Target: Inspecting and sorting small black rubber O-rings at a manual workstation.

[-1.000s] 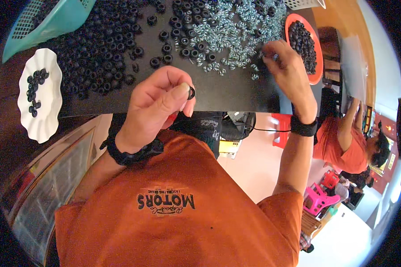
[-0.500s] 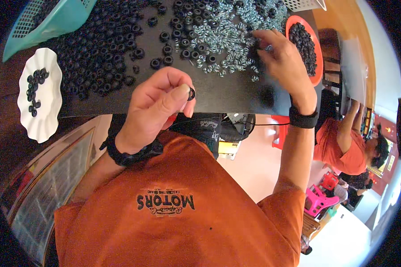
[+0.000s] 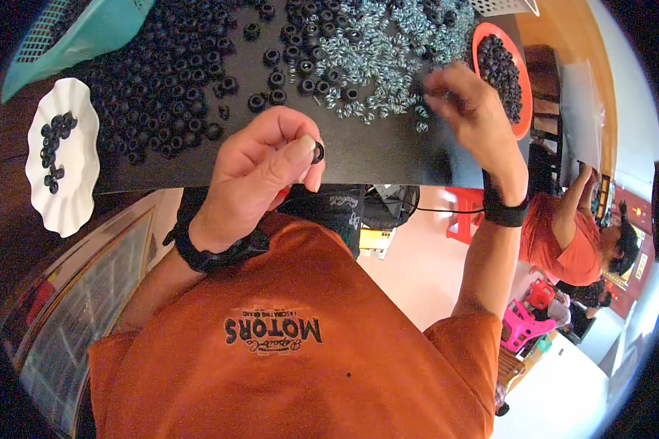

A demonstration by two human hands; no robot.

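My left hand pinches a small black ring-shaped piece between thumb and forefinger, above the table's near edge. At the right, my right hand hovers by a spread of small silvery coil springs, its fingers curled in toward the thumb. Whatever lies between those blurred fingertips cannot be made out. Many loose black ring-shaped pieces cover the left of the dark table, and some lie among the springs. A red-orange dish of small black parts stands just right of my right hand.
A white wavy-edged dish holding several black pieces sits at the left edge. Behind it rises a teal basket. A white basket stands far right. Beyond the table are a person in an orange shirt and a pink plastic chair.
My right hand has drawn back slightly, toward me and to the right, away from the springs, and its fingers have curled in. My left hand stays nearly still with the black ring-shaped piece.
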